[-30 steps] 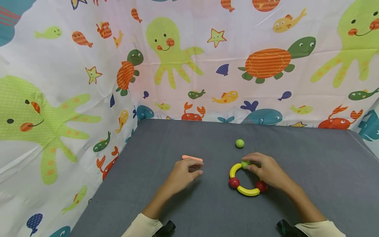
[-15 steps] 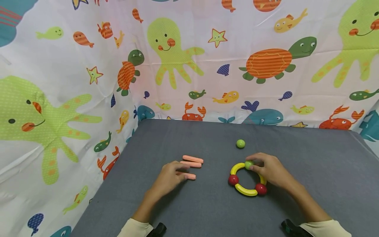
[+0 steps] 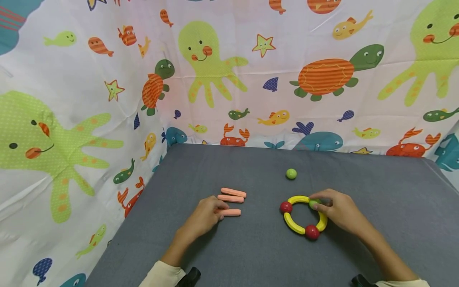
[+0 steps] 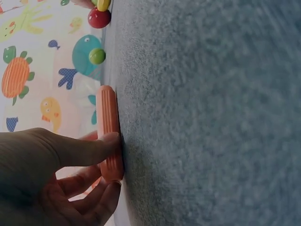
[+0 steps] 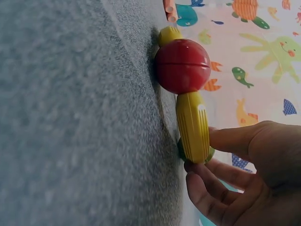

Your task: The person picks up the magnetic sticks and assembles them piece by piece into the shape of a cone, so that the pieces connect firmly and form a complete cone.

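Observation:
My left hand (image 3: 204,217) pinches the nearest of three orange grooved sticks between thumb and fingers, near one end of this stick (image 4: 107,113); it lies at the cloth. Just beyond it lie the other two, a middle stick (image 3: 230,198) and a far stick (image 3: 233,192). To the right, a ring is made of three curved yellow pieces (image 3: 294,224), two red balls (image 3: 312,232) and a green ball (image 3: 312,202). That green ball is pinched by my right hand (image 3: 338,209), which partly hides it. In the right wrist view a yellow piece (image 5: 192,125) covers most of it.
A loose green ball (image 3: 291,173) sits beyond the ring. The table is covered with a grey cloth (image 3: 258,255). A curtain (image 3: 229,87) printed with sea animals hangs along the back and left sides.
The ring has turned clockwise, its green ball moving right with my right hand. My left hand has drawn back left and nearer, uncovering the sticks, and the nearest stick has shifted slightly right.

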The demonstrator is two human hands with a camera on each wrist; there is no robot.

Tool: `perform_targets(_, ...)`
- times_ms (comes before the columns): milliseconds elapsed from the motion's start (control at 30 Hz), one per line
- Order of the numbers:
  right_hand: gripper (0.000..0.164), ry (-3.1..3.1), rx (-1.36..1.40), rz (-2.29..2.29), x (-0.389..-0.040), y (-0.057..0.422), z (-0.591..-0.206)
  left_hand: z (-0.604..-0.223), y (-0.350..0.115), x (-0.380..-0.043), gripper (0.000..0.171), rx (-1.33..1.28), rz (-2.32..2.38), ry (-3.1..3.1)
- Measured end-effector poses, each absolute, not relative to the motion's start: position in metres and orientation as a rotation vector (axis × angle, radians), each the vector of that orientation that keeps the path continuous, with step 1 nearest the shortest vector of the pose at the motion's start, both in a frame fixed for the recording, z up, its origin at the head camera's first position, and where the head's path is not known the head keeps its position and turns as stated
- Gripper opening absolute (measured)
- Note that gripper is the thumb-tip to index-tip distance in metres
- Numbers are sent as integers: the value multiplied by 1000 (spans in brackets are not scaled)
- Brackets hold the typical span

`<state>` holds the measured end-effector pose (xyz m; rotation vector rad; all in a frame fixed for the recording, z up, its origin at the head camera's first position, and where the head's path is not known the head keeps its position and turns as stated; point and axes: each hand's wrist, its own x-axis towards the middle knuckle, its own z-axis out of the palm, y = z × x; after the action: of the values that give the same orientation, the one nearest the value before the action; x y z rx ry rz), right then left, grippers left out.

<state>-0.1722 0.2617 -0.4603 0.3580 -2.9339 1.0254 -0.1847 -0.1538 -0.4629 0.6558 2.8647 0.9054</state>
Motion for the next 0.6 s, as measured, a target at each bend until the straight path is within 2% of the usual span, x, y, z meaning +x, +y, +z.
perform_targets(200, 23, -2957, 249, 1036, -165, 269, -458, -462, -148, -186, 21, 608, 1019, 2876)
perform_targets(433, 32, -3007, 112, 1237, -156, 274, -455, -460, -142, -187, 38, 647, 1184, 2898)
perform_targets(600, 37, -3047, 93, 1296, -150, 276, -453, -459, -136, -188, 35, 632, 1272, 2902)
